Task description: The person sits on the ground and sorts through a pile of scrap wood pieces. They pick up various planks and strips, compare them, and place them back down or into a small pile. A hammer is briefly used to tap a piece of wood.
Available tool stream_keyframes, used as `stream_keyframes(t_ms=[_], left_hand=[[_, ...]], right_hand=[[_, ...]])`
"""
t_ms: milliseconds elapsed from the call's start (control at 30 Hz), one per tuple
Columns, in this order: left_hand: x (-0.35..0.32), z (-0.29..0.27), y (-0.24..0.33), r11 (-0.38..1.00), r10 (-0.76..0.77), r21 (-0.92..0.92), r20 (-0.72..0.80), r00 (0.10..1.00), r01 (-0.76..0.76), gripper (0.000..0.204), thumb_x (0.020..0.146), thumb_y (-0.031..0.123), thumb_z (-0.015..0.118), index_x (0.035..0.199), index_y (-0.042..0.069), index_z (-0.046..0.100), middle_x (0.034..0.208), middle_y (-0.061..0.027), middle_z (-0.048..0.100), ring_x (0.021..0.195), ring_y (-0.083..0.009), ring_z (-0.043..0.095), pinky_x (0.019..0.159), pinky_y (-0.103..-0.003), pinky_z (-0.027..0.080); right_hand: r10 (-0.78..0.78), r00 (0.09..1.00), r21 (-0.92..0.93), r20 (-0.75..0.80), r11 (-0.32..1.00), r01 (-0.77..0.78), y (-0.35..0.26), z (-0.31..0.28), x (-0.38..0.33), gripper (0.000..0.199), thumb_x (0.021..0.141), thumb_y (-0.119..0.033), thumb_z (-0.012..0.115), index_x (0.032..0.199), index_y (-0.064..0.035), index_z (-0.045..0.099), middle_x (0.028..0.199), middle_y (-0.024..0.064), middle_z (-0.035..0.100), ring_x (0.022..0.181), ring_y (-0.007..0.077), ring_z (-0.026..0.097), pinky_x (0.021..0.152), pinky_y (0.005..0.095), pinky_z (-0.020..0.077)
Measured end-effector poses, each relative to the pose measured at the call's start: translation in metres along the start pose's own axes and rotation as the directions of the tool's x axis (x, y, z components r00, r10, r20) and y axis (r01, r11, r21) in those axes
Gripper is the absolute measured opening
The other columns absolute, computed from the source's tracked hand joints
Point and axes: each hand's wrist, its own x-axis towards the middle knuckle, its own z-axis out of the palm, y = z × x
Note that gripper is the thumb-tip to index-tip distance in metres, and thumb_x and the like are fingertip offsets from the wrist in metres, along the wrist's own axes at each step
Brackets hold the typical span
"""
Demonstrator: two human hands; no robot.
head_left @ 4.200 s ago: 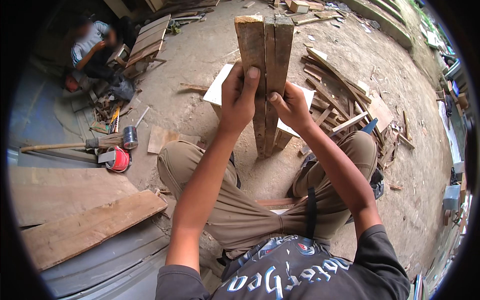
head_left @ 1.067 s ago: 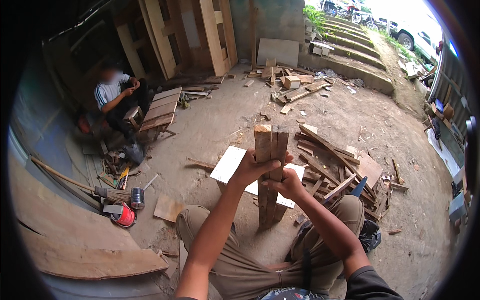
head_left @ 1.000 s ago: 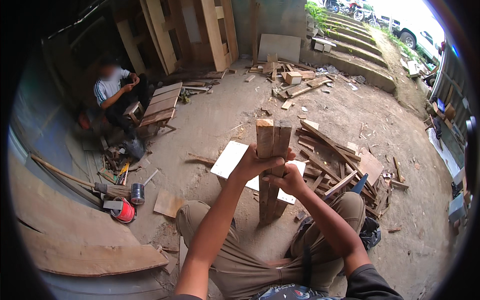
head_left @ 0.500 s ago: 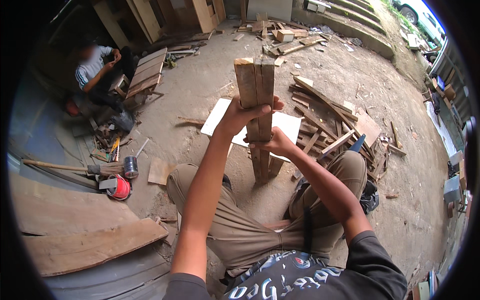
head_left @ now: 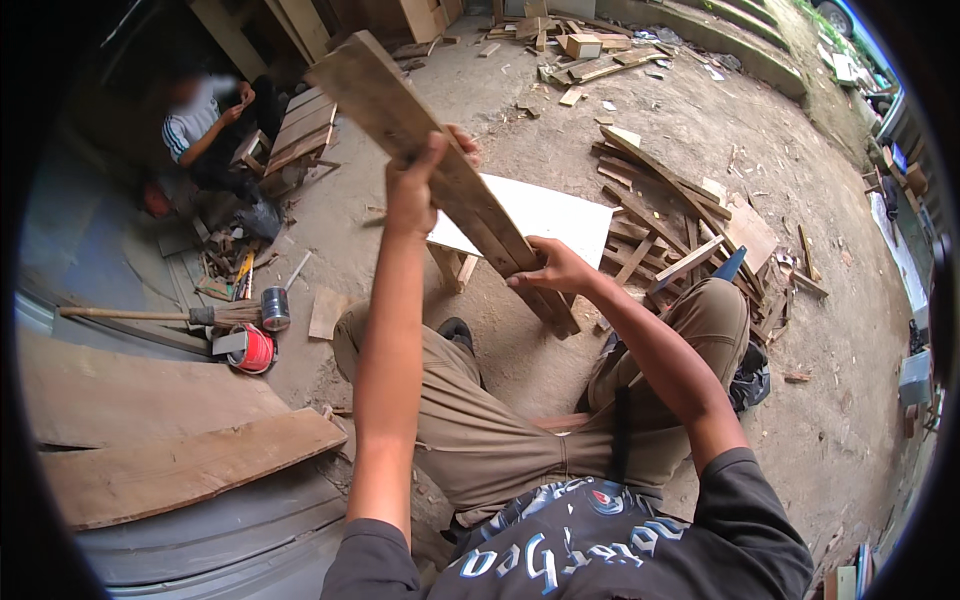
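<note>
Both hands grip a pair of long wooden planks [head_left: 465, 208] laid together, slanting from upper left to lower right in front of me. My left hand [head_left: 418, 185] is wrapped round the upper half, with fingertips showing past the far edge. Lower down, my right hand [head_left: 552, 268] pinches the planks near their bottom end, thumb on the near face. Behind them is a low wooden stand with a flat white top [head_left: 560, 212]. The planks hide the middle of that top.
A heap of wooden strips [head_left: 665, 210] with a blue-handled tool [head_left: 733, 263] lies right of the stand. At left are a broom [head_left: 150, 314], a can [head_left: 275, 308], a red bucket [head_left: 255, 350] and a wide board [head_left: 190, 470]. Another person [head_left: 205, 125] sits at far left.
The planks have swung from upright to a slant, their top end moving left. My left hand has shifted left and up with them. The right hand has moved slightly and still grips.
</note>
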Motion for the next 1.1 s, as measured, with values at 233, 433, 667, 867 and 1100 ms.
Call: stream_keyframes(t_ms=[233,433,667,867,1100], left_hand=[[0.011,-0.078,0.025,0.995,-0.008,-0.095,-0.479,0.878,-0.043,0.029,0.092,0.031,0.065,0.104,0.006,0.058,0.099,-0.0083,0.064,0.097,-0.0241,0.063,0.084,-0.045,0.05],[0.014,-0.097,0.031,0.993,-0.027,-0.11,-0.552,0.833,-0.041,0.033,0.091,0.032,0.065,0.105,0.004,0.056,0.101,-0.0096,0.063,0.098,-0.0263,0.063,0.087,-0.049,0.048],[0.021,-0.113,0.034,0.976,0.026,-0.158,-0.601,0.799,-0.151,0.039,0.09,0.033,0.068,0.11,0.003,0.054,0.102,-0.0116,0.062,0.102,-0.0288,0.062,0.091,-0.044,0.05],[0.021,-0.126,-0.037,0.959,-0.084,-0.25,-0.705,0.704,-0.135,0.046,0.088,0.031,0.07,0.119,0.003,0.051,0.102,-0.0135,0.065,0.095,-0.0283,0.065,0.088,-0.042,0.053],[0.013,-0.126,-0.161,0.923,-0.355,-0.378,-0.776,0.521,0.066,0.044,0.085,0.035,0.074,0.107,0.001,0.056,0.094,-0.011,0.068,0.083,-0.025,0.067,0.077,-0.041,0.057]], right_hand=[[0.129,0.991,-0.478,-0.024,0.869,-0.125,-0.033,-0.011,-0.022,0.11,0.063,-0.05,0.085,0.145,-0.004,0.028,0.127,0.0228,0.054,0.116,0.0372,0.056,0.099,0.0418,0.0463],[0.065,0.998,-0.679,-0.015,0.731,-0.058,-0.013,0.004,-0.04,0.101,0.068,-0.044,0.083,0.142,-0.0009,0.03,0.12,0.0225,0.055,0.111,0.0349,0.056,0.097,0.0416,0.0446],[-0.028,0.995,-0.64,-0.094,0.767,-0.039,-0.015,-0.038,-0.021,0.079,0.066,-0.018,0.08,0.131,0.0014,0.04,0.115,0.0224,0.058,0.106,0.0374,0.058,0.091,0.0437,0.0482],[0.041,0.999,-0.668,-0.034,0.742,-0.053,-0.018,-0.088,-0.022,0.071,0.06,-0.012,0.077,0.122,0.0019,0.044,0.104,0.0228,0.06,0.098,0.0397,0.059,0.084,0.0444,0.0488],[0.215,0.976,-0.716,-0.027,0.677,-0.169,0.064,-0.092,-0.055,0.069,0.06,-0.011,0.077,0.118,0.0011,0.044,0.099,0.0227,0.061,0.096,0.0403,0.06,0.079,0.0455,0.0501]])
